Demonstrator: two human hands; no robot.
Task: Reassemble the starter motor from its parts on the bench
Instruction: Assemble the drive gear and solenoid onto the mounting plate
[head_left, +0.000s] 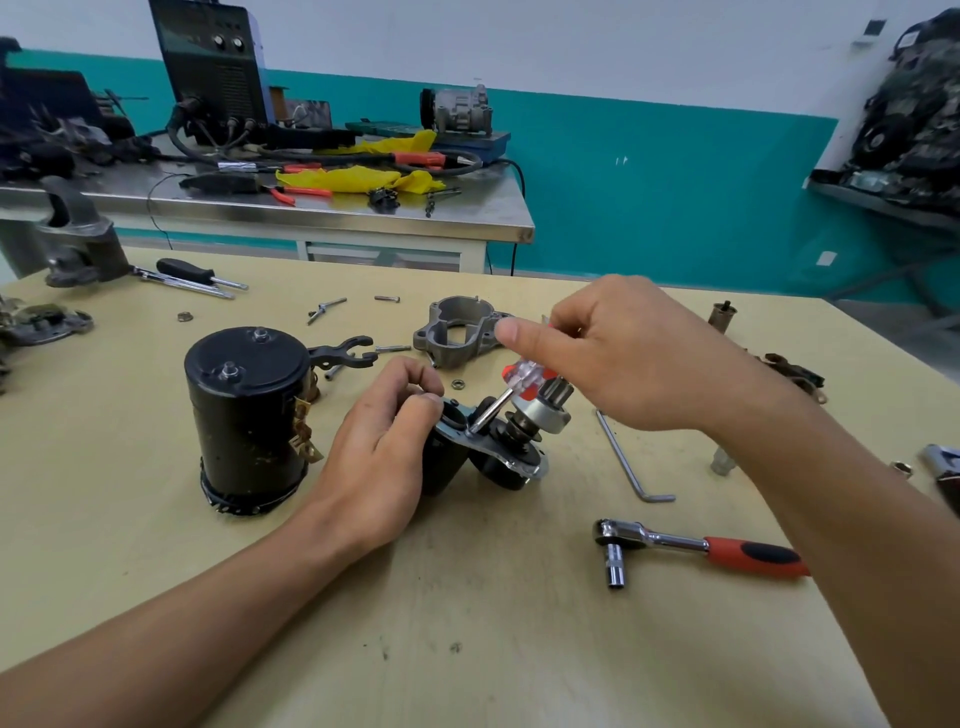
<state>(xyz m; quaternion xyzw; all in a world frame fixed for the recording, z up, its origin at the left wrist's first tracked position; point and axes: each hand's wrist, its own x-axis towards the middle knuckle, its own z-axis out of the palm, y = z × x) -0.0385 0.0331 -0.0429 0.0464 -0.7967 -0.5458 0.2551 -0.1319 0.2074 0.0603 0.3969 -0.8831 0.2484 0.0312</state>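
The left hand (382, 457) grips the round black motor part (467, 457) mid-frame; the right hand (618, 353) pinches a screwdriver (511, 387) (clear, red-striped handle), its shiny tip on the metal plate (511, 462).

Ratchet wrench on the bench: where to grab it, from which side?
Take the ratchet wrench by its red-and-black handle, from above, fingers across it. It lies flat on the bench, handle clear of other tools; the socket at the head end juts sideways.

No writing, brand or number is legible: markings on the welding machine (213, 67) front and the small wall plate (875, 27) are too blurred to read.
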